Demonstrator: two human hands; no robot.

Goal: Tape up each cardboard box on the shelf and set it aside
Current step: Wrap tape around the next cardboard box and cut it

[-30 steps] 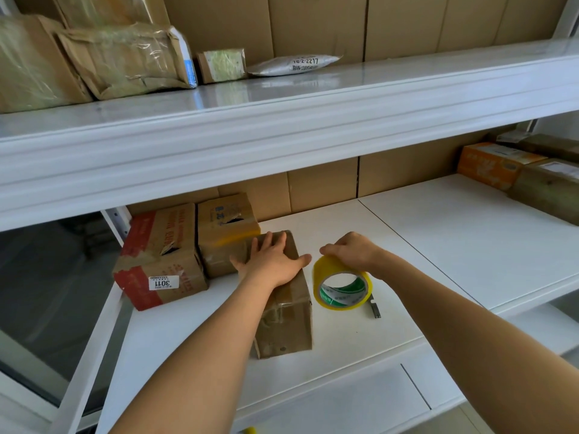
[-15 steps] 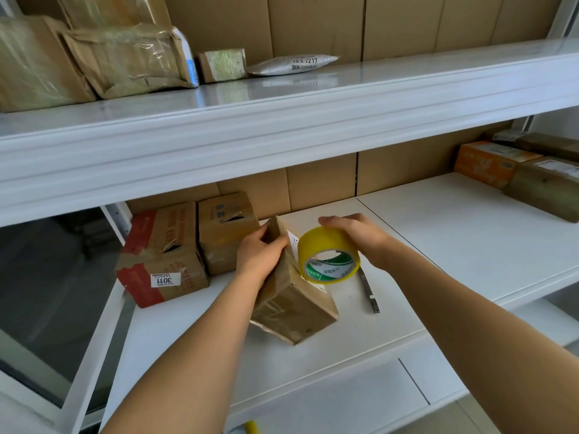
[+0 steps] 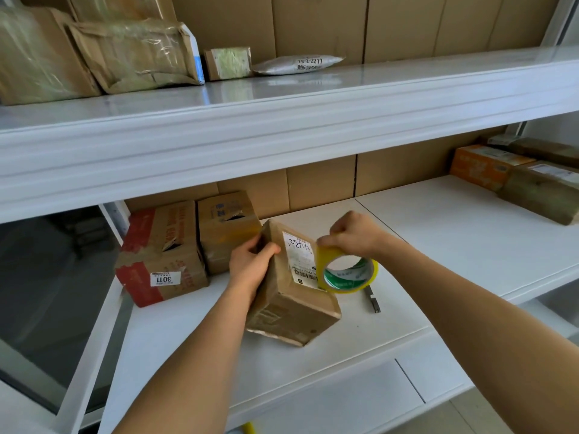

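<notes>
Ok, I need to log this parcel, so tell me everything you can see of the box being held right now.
The brown cardboard box is worn, creased and glossy with old tape. A white shipping label with handwritten digits and a barcode faces up. The box is tilted, its lower edge resting on the white shelf. The left hand grips its left upper edge; the yellow tape roll, held by the right hand, touches its right side.

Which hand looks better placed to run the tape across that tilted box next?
Probably the right hand: it already grips the yellow tape roll against the labelled box, while the left hand steadies it.
</notes>
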